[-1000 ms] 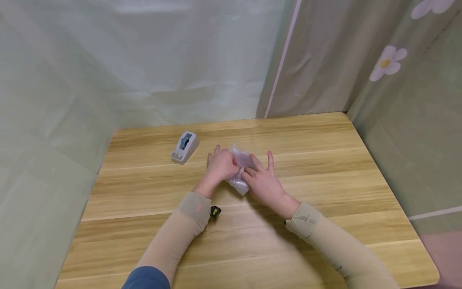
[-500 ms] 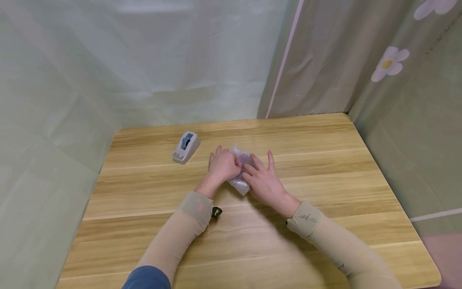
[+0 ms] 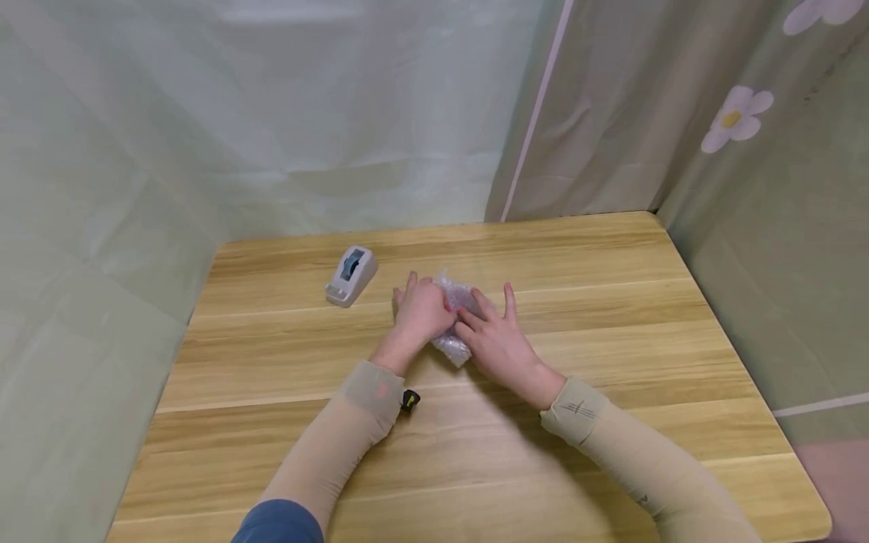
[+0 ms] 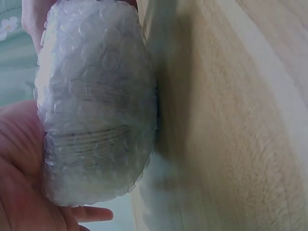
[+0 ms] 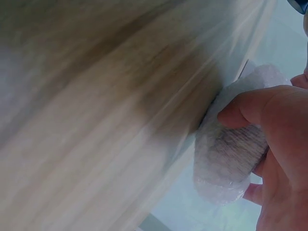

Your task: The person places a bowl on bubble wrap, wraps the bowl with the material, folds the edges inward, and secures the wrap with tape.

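Observation:
A small bubble-wrapped package point(image 3: 453, 349) lies on the wooden table point(image 3: 584, 467) between my two hands. Dark lines of something inside show faintly through the wrap in the left wrist view, but its kind cannot be made out. My left hand point(image 3: 422, 313) holds the package's left side, its thumb and forefinger bent over the top and other fingers spread out to the left. From the right, my right hand point(image 3: 502, 347) grips it; in the right wrist view the thumb point(image 5: 240, 110) lies along one side of the wrap, and one finger points up in the head view.
A white tape dispenser point(image 3: 351, 276) with a blue roll stands behind and left of the hands. Curtains point(image 3: 366, 113) hang along the table's back edge and both sides. A black wrist device point(image 3: 410, 400) shows beside the left cuff.
My left hand has shifted very slightly to the right over the package. The right hand keeps its place, and the whole head view has drifted a little.

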A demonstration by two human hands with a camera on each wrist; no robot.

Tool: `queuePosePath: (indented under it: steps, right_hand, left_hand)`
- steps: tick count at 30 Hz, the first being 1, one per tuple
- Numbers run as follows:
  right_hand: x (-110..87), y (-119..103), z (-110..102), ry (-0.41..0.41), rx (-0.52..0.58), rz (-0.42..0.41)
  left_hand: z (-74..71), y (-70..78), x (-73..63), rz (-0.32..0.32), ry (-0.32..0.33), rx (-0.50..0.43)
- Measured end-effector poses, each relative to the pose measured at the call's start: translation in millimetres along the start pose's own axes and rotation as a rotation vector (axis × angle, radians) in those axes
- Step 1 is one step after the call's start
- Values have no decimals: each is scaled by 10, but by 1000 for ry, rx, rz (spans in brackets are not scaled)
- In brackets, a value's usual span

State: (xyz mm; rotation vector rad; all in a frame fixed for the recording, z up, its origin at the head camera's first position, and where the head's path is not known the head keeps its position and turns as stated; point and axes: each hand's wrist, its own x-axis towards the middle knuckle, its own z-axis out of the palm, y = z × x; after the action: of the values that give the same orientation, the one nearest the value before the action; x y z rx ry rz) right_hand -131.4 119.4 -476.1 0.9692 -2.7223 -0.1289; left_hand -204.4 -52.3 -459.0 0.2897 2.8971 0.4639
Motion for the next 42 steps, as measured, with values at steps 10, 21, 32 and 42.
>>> queuePosePath:
  steps: [10,21,32,42]
  right_hand:
    - [17,-19,-3,26,-15,12]
    - [40,-47,-11,-18,-12,31]
    - [39,-87,96,-12,-3,24]
    - [-2,-90,173,-12,4,28]
  left_hand:
    - [8,14,8,-11,115,-22]
    - [35,-71,28,-74,96,-217]
    - [56,-4,-46,-17,101,23]
    - [206,-75,-14,-25,125,1]
